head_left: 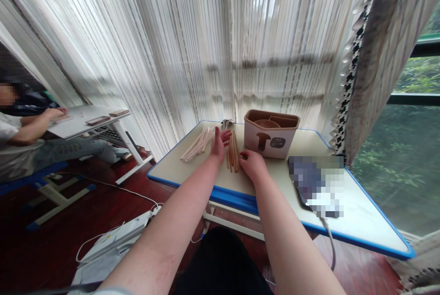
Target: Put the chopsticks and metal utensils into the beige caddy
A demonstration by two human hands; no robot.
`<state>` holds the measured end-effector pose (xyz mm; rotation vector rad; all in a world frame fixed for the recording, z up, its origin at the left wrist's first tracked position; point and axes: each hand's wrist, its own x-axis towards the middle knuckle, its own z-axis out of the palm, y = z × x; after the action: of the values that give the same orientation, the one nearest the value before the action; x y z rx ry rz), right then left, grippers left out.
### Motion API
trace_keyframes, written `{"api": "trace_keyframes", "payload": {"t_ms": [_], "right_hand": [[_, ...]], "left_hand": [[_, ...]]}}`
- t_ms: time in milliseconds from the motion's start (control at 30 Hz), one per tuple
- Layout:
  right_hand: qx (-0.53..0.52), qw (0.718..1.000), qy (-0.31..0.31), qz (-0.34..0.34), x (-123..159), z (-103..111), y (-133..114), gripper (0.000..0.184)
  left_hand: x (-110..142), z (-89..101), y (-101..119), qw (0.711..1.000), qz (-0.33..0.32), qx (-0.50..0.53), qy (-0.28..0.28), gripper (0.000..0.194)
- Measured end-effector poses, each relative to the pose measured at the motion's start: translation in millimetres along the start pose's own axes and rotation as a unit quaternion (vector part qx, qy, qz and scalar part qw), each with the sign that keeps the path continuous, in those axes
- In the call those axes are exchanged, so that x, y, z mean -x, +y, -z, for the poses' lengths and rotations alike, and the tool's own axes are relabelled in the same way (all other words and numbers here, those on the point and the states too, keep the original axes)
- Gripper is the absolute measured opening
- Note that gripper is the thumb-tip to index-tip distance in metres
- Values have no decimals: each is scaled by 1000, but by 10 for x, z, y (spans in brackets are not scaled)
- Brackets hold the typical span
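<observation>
My left hand (219, 145) is over the table with its fingers stretched out and nothing in its palm. It stands between two groups of sticks. On its left lies a loose pile of pale wooden chopsticks (198, 144). To its right, several brown chopsticks (232, 153) lie roughly side by side, pointing away from me. My right hand (253, 165) rests at the right edge of the brown ones, its fingers curled in toward the thumb. Whether anything is between those fingertips is hidden. Behind my left hand is a small cluster of shiny metal utensils (227, 123), partly covered.
A brown-and-white divided bin (270, 134) stands behind my right hand. A pixelated dark object (309, 180) with a cable (330, 235) lies on the right of the blue-edged table (371, 221). At left, another person (27, 132) sits at a white table (79, 121). Curtains hang behind.
</observation>
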<state>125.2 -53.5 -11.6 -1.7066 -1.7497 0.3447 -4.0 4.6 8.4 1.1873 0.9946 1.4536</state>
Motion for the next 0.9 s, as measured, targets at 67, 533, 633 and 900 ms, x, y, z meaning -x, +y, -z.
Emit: {"api": "trace_keyframes", "payload": {"t_ms": [67,533,633,900], "right_hand": [[13,1000,1,8,10,23,-12,31],[129,989,-5,-73,129,208,-132,26],[120,987,3,-112,139,261,-152,28],[20,983,164,-81,197,330,-204,40]], "left_hand": [[-10,4,-13,1000,-3,-7,6,83],[1,-2,-28,999,-16,-9,49,64],[-4,5,-48,998,-34,-25,42,50],[-57,31,-120,980,-75,-167,74,19]]}}
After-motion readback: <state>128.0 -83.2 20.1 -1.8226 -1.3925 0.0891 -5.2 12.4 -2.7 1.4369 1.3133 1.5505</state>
